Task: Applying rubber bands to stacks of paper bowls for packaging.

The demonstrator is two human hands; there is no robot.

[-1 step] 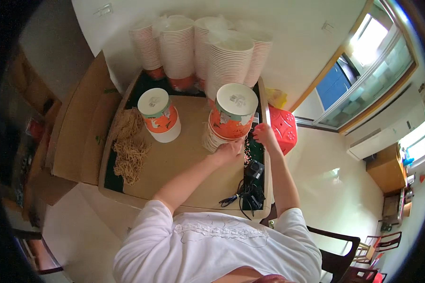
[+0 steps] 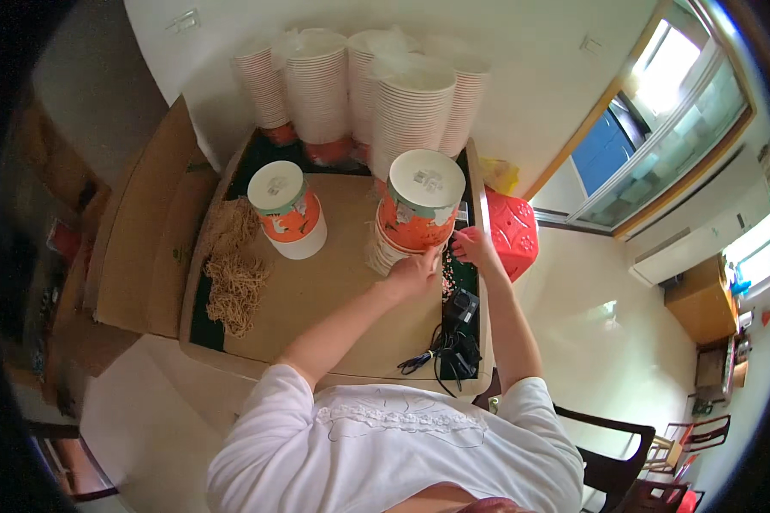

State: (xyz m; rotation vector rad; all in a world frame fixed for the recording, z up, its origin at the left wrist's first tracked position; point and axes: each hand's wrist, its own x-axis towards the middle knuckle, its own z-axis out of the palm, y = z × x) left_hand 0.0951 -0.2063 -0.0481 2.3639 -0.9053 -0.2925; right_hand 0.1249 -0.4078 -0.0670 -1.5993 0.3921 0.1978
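An upside-down stack of orange paper tubs [image 2: 417, 224] with a white base on top stands on the right of the cardboard-covered table. My left hand [image 2: 413, 274] is at the near lower rim of this stack, fingers curled in; what they hold, if anything, is too small to make out. Just to the right of the stack is my right hand [image 2: 476, 250], its fingers a little apart and close to the tubs' side. Pale cords [image 2: 382, 255] lie by the stack's lower left. Farther left stands a shorter upside-down tub stack [image 2: 291, 224], orange above white.
Tall stacks of white tubs [image 2: 415, 107] in plastic film line the wall. Tan cord bundles [image 2: 231, 286] lie at the table's left, beside an opened carton [image 2: 150, 248]. A small black camera [image 2: 463, 305] and black cables [image 2: 453, 352] lie front right. Beyond the right edge is a red stool [image 2: 513, 231].
My right hand has shifted slightly left, nearer the tub stack, and its fingers look more spread. My left hand remains at the lower rim.
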